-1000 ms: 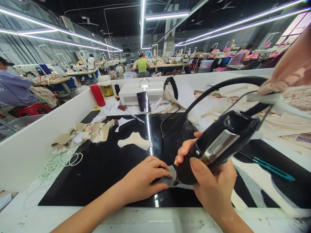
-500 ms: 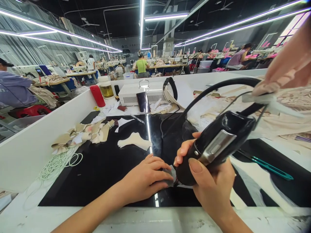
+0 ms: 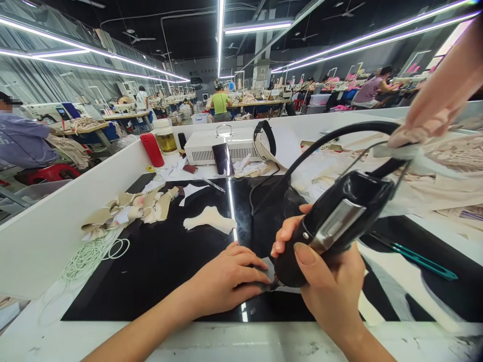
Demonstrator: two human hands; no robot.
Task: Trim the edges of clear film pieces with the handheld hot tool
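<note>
On the black work mat (image 3: 151,271), my left hand (image 3: 232,276) lies flat with its fingers stretched out. Its fingertips press on a small grey translucent sheet (image 3: 269,266). My right hand (image 3: 332,281) is wrapped round a thick black corded tool (image 3: 328,226) with a metal plate on its side. The tool is tilted, its lower end down by the left fingertips; its tip is mostly hidden. A black cable (image 3: 339,129) arcs from its top. A cream fabric piece (image 3: 209,219) lies beyond my left hand, with faint haze beside it.
A white vented box (image 3: 199,146) stands at the back, a phone (image 3: 222,158) leaning on it. Fabric scraps (image 3: 132,208) and coiled pale cord (image 3: 83,259) lie left. Teal-handled tweezers (image 3: 426,261) and cream pieces (image 3: 400,266) lie right. Blurred pinkish material (image 3: 433,110) hangs near the cable.
Very little differs. The view has shifted slightly, and both hands stay in the same place, with the black tool still held at the left fingertips.
</note>
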